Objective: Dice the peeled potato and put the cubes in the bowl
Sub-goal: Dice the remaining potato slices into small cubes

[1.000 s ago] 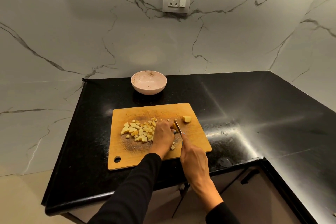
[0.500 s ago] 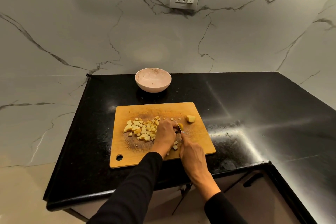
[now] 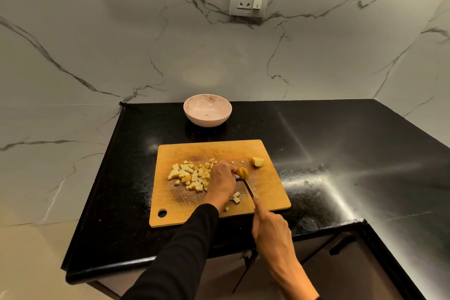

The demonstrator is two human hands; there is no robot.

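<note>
Marble walls back the black desk [image 3: 341,153], where the knife [image 3: 248,187] has drawn back toward the person since a moment ago. Left hand [image 3: 222,181] pinches a potato piece [image 3: 243,172] on the board [image 3: 219,212]; right hand [image 3: 270,226] grips the knife. Cubes [image 3: 192,176] lie left; the bowl [image 3: 207,110] holds none.

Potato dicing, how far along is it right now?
Done: a pile of cubes lies on the cutting board. In hand: the left hand holds a potato piece while the right hand works the knife at it. Left: another chunk waits uncut near the board's far right corner, and the bowl holds no cubes yet.
</note>
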